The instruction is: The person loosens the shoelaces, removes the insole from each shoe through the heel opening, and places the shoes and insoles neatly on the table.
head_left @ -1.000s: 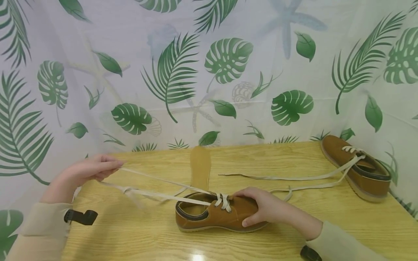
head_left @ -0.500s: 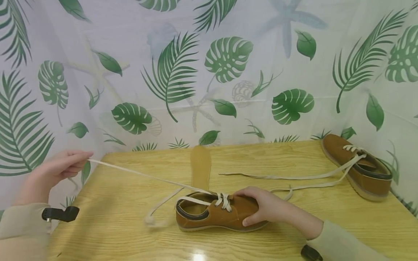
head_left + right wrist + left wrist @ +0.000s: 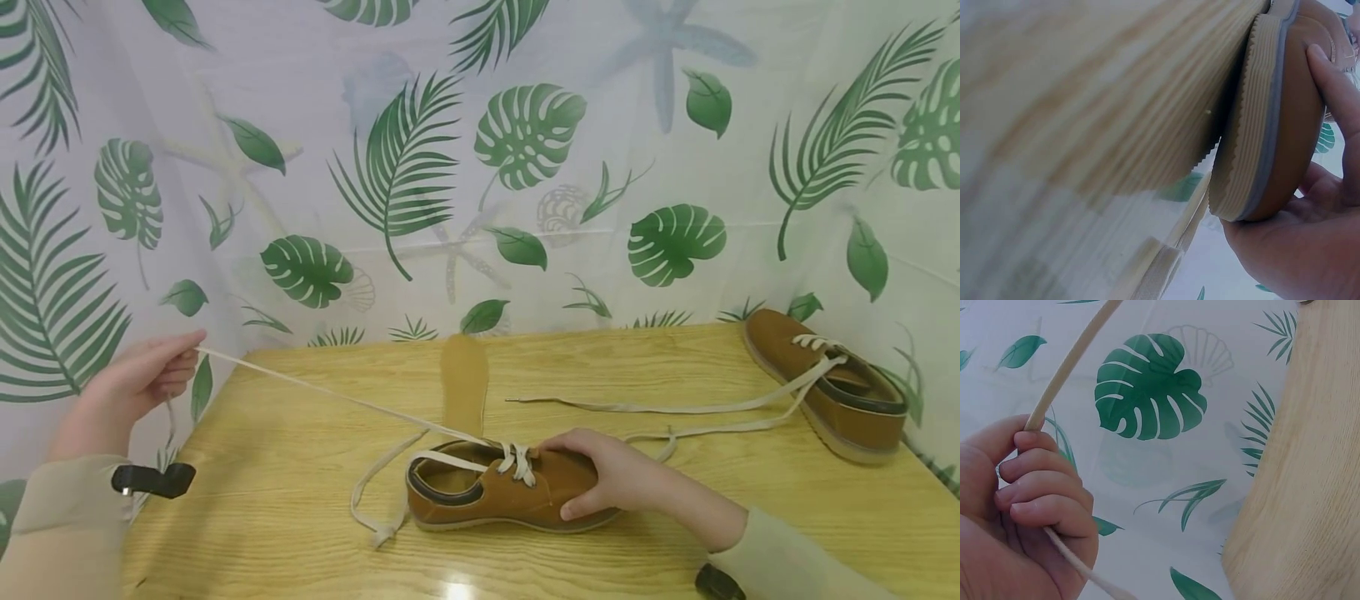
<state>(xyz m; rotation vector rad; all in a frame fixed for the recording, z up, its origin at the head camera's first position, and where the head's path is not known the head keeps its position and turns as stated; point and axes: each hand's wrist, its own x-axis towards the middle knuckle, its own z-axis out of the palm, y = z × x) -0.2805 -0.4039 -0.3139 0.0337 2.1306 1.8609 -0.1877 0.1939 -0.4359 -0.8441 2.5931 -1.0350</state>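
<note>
Near the middle of the table lies a brown lace-up shoe (image 3: 547, 492), heel to the left, with cream laces crossed at its front. My right hand (image 3: 626, 479) holds the toe, thumb on the near side; the right wrist view shows the thumb pressed on the brown upper (image 3: 1300, 112). Off to the left, my left hand (image 3: 142, 379) pinches one shoelace (image 3: 330, 392), which runs taut to the eyelets. In the left wrist view its tail (image 3: 1075, 559) hangs below the curled fingers. The other lace end (image 3: 363, 492) loops slackly beside the heel, knotted near its tip.
A second brown shoe (image 3: 862, 412) lies at the back right, its long laces (image 3: 645, 408) trailing left across the wooden table (image 3: 300, 550). A tan insole (image 3: 463, 379) lies behind the first shoe. A leaf-patterned cloth (image 3: 420, 308) hangs behind the table.
My left hand has moved left and slightly up, drawing one lace straight. The other lace left that hand and dropped onto the table by the heel. My right hand stays on the toe.
</note>
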